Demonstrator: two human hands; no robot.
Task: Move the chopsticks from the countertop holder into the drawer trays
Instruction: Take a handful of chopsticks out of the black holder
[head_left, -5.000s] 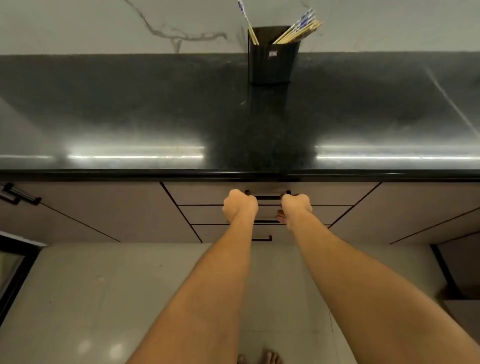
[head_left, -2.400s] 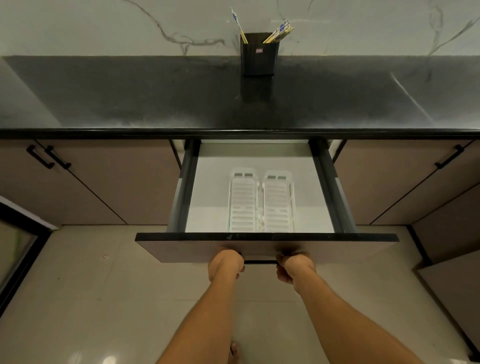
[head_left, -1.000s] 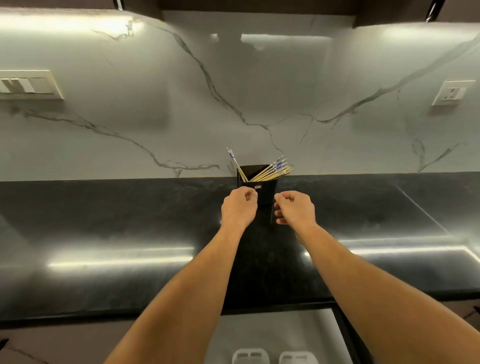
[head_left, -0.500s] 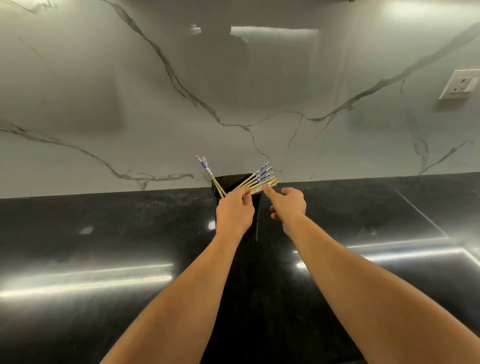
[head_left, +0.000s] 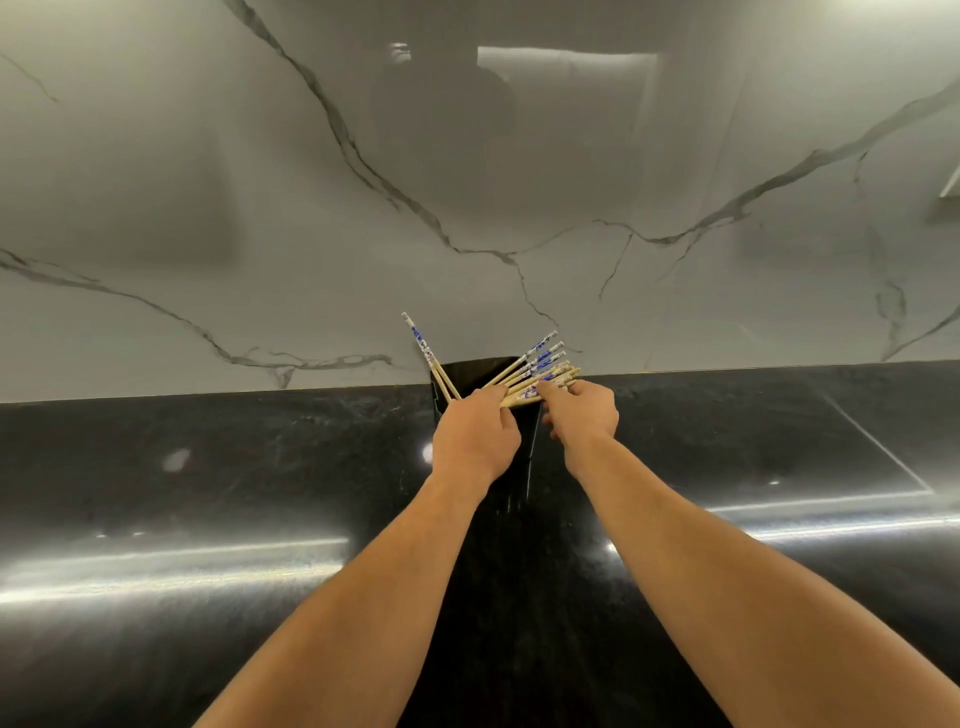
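Black glossy stone countertop (head_left: 208, 493) across the whole lower half of the frame, streaked with long light glare. Grey-white marble-look backsplash (head_left: 208, 208) with dark veins filling everything above. Dead centre, right against that wall, black holder (head_left: 467, 373) with the chopsticks (head_left: 537, 364) still in it, most fanned toward the upper right, two leaning upper left. Left hand (head_left: 475, 436) curled at the holder's front rim, can't tell what it's gripping. Right hand (head_left: 584, 415) pinching the fanned bunch.

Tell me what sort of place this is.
Most likely a home kitchen: a glossy black stone countertop runs along a white marble-look wall panel with grey veins, and a black upright holder of wooden chopsticks with blue-and-white ends stands at the wall.
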